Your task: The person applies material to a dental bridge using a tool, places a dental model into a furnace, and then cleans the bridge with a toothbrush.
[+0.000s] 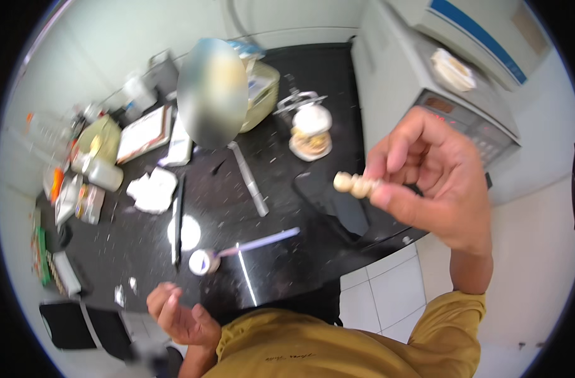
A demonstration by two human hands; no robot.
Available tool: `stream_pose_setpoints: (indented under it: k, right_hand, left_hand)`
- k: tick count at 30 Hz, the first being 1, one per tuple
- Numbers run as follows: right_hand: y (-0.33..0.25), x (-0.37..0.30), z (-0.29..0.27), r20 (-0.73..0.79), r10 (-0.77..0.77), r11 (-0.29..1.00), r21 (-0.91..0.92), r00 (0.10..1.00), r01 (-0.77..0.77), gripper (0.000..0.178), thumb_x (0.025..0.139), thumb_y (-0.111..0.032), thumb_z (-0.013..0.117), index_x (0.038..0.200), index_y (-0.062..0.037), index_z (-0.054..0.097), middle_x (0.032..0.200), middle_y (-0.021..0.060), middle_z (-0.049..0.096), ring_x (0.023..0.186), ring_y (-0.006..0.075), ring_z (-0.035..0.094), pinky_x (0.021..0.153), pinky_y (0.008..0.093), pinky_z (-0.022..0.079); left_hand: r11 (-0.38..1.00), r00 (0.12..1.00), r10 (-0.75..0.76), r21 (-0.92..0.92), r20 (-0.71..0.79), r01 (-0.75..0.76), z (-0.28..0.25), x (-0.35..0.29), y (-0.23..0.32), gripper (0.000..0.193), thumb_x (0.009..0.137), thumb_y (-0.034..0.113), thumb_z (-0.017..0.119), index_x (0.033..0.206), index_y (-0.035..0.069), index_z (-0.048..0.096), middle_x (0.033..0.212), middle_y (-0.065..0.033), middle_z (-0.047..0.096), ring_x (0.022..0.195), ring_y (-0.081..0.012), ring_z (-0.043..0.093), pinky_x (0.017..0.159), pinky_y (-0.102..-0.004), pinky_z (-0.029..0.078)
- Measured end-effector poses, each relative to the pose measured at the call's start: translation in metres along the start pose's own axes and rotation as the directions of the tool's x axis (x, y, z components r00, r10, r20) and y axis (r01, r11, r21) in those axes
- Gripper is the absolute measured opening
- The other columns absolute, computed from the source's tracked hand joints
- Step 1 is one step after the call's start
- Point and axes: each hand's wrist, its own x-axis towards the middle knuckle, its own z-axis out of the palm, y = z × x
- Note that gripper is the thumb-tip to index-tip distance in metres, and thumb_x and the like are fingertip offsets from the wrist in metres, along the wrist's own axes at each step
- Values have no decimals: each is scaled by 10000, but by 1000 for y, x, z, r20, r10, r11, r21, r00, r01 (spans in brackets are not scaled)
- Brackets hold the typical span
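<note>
My right hand [435, 176], raised over the right side of the black counter, pinches a dental bridge [357, 184] between thumb and fingertips. The bridge is a short row of cream tooth crowns; its right end is hidden by the fingers. Low at the counter's front edge, my left hand [182, 318] is held with fingers loosely bent and apart, holding nothing. Nearest to it is a small round jar [203, 262] with a pale top. A thin purple-handled brush [262, 241] lies beside the jar. Beyond the bridge, a plaster dental cast [311, 132] stands in a metal articulator [300, 101].
A grey machine [401, 69] with a control panel stands at the right. A dark flat object [338, 205] lies below my right hand. Crumpled white tissue [152, 190], a black pen-like tool [178, 220] and a metal strip [248, 179] lie left of centre. Bottles [103, 173] crowd the far left.
</note>
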Motion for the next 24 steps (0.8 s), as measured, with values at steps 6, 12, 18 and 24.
stream_pose_setpoints:
  k: [6,12,18,24]
  right_hand:
    - [3,-16,71,225,132,986,71,965,-151,317,806,-36,789,945,-67,505,910,91,680,810,87,647,741,227,551]
    - [-17,-31,97,310,185,978,32,933,-205,319,816,-54,793,943,-71,501,926,91,690,806,79,649,739,220,545]
    - [-23,-43,105,301,196,979,-4,933,-204,319,833,-73,793,952,-79,498,933,90,696,820,82,659,752,223,551]
    - [-29,-47,110,306,198,980,-34,931,-198,321,834,-72,793,957,-78,496,936,89,696,825,80,664,751,221,551]
  left_hand:
    - [866,975,-68,-473,211,163,10,71,39,613,826,214,853,1304,-67,592,1161,-217,678,1006,-276,674,856,-357,559]
    - [862,911,41,-475,410,175,-10,89,52,249,836,-9,792,1053,-49,678,1029,-166,682,981,-245,696,835,-332,587]
    - [691,882,-76,-613,465,383,-17,84,56,196,823,-92,753,995,-48,670,983,-160,675,948,-233,699,810,-318,592]
    - [659,879,-41,-648,475,381,-20,82,53,214,794,-77,762,976,-33,659,948,-131,662,895,-197,658,792,-312,573]
